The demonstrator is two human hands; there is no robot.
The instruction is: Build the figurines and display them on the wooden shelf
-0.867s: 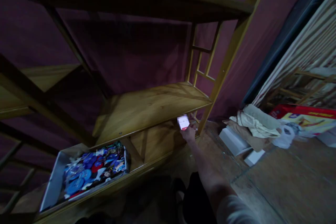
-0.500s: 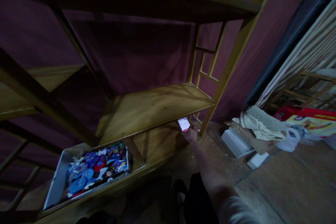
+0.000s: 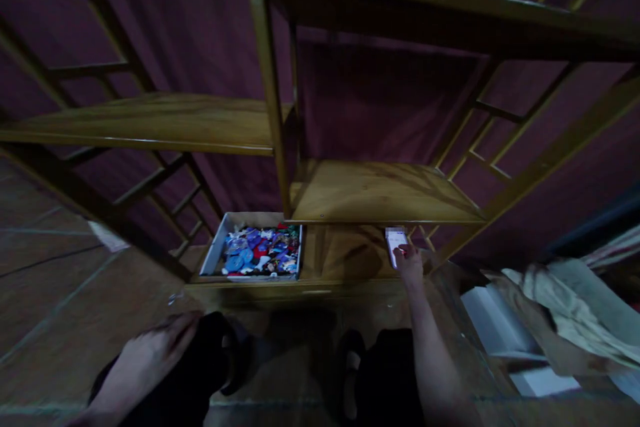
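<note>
My right hand (image 3: pixel 411 263) reaches to the right end of the bottom shelf, its fingers bent at the lower right edge of a lit phone (image 3: pixel 395 240). One finger or the thumb lies across the screen, over a small red spot; whether the shelf also supports the phone I cannot tell. My left hand (image 3: pixel 153 353) lies flat over my left knee, holding nothing. On the bottom shelf, left of the phone, stands an open white box (image 3: pixel 214 255) filled with a jumble of small blue, purple, red and white items (image 3: pixel 255 253).
Wooden shelving (image 3: pixel 373 197) with side lattices stands before me against a dark purple wall. An upper shelf (image 3: pixel 150 121) juts out at left. At right, a white box (image 3: pixel 500 327) and crumpled cloth (image 3: pixel 563 310) lie on the tiled floor (image 3: pixel 65 300).
The view has swung left and levelled, so the left shelves, my left hand and knee now show. My right hand stays at the phone, its digit now farther over the screen.
</note>
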